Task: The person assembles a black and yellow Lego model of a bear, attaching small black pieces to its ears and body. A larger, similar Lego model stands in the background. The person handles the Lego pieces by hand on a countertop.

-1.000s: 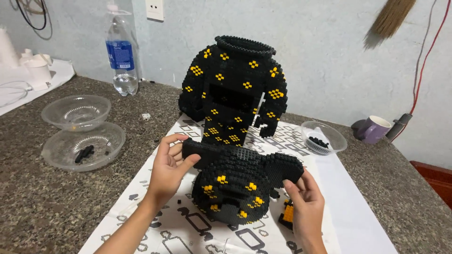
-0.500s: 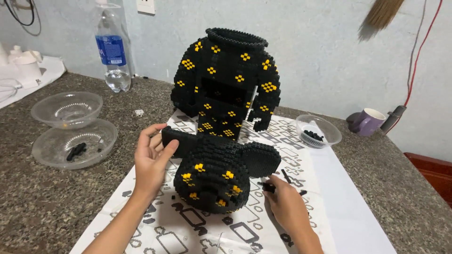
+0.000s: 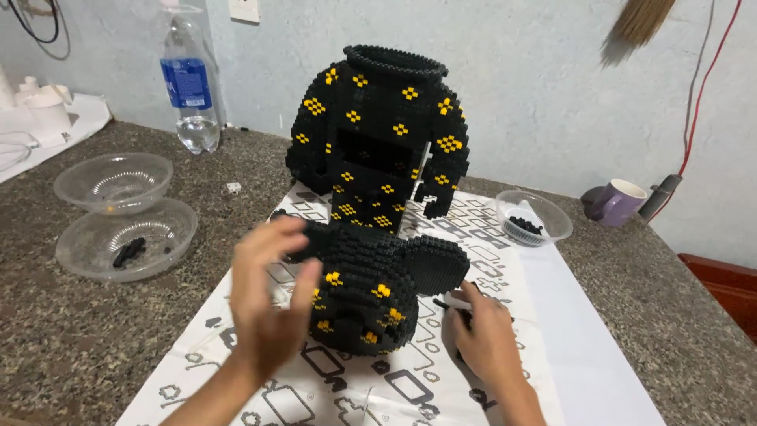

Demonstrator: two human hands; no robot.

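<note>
The round black-and-yellow toy-brick head (image 3: 371, 296) is lying on the white printed paper sheet (image 3: 394, 386). The left hand (image 3: 268, 304), fingers spread, holding nothing, is hovering just beside it. The right hand (image 3: 485, 335) is pinching small black bricks (image 3: 449, 306) beside it. Behind it, the tall black-and-yellow brick body (image 3: 382, 142) is standing, and left of that a clear plastic bottle with a blue label (image 3: 189, 83).

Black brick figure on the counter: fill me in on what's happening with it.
A person sits at a speckled counter with a black-and-yellow brick head piece lying on a patterned sheet. The left hand, blurred, is against the head's near side. The right hand rests on the sheet beside it, fingers on small black bricks. The matching torso stands upright behind. Clear bowls sit to the left.
</note>
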